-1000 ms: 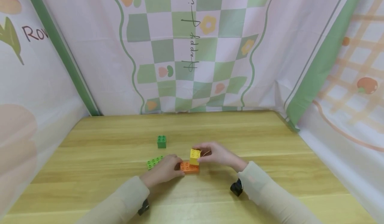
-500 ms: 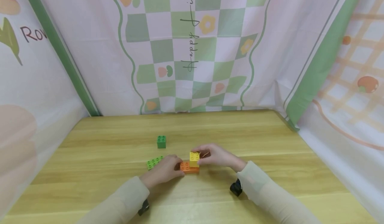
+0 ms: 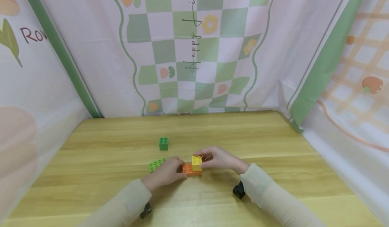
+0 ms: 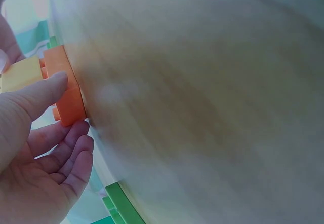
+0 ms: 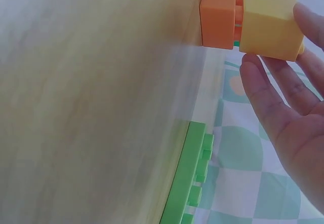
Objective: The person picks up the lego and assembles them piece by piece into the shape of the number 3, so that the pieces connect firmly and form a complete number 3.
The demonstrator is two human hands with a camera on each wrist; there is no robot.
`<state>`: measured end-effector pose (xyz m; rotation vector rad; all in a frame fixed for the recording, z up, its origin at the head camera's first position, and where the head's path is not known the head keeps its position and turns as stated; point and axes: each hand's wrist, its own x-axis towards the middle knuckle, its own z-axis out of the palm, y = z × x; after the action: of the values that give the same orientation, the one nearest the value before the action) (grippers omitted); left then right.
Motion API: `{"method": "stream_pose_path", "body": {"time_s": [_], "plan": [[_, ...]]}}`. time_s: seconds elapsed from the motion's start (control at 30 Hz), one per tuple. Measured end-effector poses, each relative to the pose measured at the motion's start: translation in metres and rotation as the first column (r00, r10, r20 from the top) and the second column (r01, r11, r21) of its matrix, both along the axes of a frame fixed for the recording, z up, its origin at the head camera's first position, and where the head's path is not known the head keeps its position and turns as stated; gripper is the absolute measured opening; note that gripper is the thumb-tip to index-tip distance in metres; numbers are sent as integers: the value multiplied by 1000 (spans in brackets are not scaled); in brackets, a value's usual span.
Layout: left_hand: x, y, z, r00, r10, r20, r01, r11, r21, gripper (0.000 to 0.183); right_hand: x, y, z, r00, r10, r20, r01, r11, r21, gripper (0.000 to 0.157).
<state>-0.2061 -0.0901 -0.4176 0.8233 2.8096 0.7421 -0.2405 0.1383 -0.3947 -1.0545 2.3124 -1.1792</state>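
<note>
An orange brick (image 3: 187,169), two studs wide, lies on the table. My left hand (image 3: 167,171) grips its left end, thumb on the near side and fingers at the end, as the left wrist view shows. Over its right half stands a smaller yellow brick (image 3: 196,163). My right hand (image 3: 220,157) pinches this yellow brick between thumb and fingers from the right. In the right wrist view, orange studs show in a narrow gap below the yellow brick (image 5: 268,24). A light green brick (image 3: 156,165) lies beside my left hand, partly hidden by it.
A dark green square brick (image 3: 163,144) stands farther back on the wooden table (image 3: 121,132). Another light green brick (image 5: 187,178) shows low in the right wrist view. Patterned curtains (image 3: 197,68) hang behind and at both sides.
My right hand has lowered the yellow brick and brought it slightly nearer, over the orange brick's right half. My left hand has kept its hold on the orange brick.
</note>
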Motion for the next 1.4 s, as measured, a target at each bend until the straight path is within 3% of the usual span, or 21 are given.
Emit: {"method": "stream_pose_path", "body": {"time_s": [0.77, 1.4], "plan": [[1, 0, -1, 1000, 3, -10, -3, 1000, -3, 35, 5, 2, -2, 999, 7, 43, -4, 999, -55, 40], [-1, -1, -3, 1000, -16, -16, 16, 1000, 13, 34, 4, 3, -2, 999, 1, 37, 0, 1000, -25, 39]]}}
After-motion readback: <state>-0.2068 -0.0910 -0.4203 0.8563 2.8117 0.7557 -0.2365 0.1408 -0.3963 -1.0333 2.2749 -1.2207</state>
